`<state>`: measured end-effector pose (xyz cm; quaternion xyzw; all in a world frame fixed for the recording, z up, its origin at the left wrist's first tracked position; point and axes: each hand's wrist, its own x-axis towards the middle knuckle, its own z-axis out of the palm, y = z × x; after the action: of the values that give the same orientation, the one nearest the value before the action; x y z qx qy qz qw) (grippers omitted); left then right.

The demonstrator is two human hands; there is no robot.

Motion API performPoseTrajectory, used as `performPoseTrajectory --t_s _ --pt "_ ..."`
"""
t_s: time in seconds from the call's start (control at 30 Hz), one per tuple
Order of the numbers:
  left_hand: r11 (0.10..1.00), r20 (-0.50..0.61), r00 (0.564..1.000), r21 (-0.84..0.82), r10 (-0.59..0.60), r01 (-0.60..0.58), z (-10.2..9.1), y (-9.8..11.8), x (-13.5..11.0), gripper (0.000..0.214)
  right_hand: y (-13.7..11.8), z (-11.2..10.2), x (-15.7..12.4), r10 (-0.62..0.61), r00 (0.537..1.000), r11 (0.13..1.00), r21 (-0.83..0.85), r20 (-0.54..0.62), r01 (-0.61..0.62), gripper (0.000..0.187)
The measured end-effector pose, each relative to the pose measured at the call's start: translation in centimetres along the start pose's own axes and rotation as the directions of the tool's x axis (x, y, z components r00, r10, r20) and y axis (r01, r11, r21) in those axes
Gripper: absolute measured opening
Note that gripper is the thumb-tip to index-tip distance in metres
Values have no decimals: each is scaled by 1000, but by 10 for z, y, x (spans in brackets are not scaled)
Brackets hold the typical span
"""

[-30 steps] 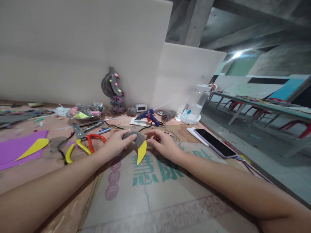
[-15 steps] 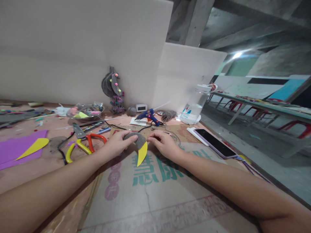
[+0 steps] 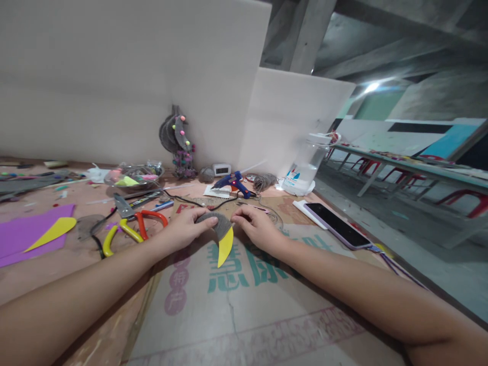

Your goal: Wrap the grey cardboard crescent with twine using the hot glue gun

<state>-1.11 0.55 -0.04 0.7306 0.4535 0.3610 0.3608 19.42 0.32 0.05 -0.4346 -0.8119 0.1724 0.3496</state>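
Purple sheets [image 3: 23, 234], pliers [image 3: 131, 231] and cardboard [image 3: 206, 325] lie on a pinkish table [image 3: 38, 274].

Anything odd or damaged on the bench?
A crooked dark line runs down the cardboard, unlike its print; crease or mark, can't tell. Scraps litter the table at left, just untidy. The curved piece in the left hand looks undamaged.

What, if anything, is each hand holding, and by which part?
The left hand holds the curved piece by its grey end, thumb on top, the yellow tip free. The right hand is close beside it; whether it grips anything can't be told.
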Motion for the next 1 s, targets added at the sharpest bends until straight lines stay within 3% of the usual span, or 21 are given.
performPoseTrajectory --t_s 0.2,0.3,0.47,0.53,0.77,0.87,1.0 --pt "1000 15 1000 -4 -7 7 1 -1 0 33 2 -1 1 -46 999 999 10 20 46 20" --pt "999 14 999 -4 -40 40 2 -3 1 34 1 -3 1 -65 994 996 61 -90 71 24" --pt "998 -17 998 -26 -63 63 1 -8 3 36 -3 -5 -2 45 969 985 174 -244 -2 19" --pt "997 -35 999 -69 -40 37 1 -9 4 35 -6 -5 -4 55 975 986 165 -215 -19 17" --pt "988 -52 998 -150 -42 34 0 -2 2 31 -8 2 -4 59 993 986 148 106 -74 16" --pt "987 -41 998 -158 -50 42 2 -3 2 32 -6 4 -5 16 996 988 150 89 -29 14" --pt "974 -134 987 -218 -89 58 6 -11 7 48 -8 2 -8 -34 996 994 97 -79 41 11"
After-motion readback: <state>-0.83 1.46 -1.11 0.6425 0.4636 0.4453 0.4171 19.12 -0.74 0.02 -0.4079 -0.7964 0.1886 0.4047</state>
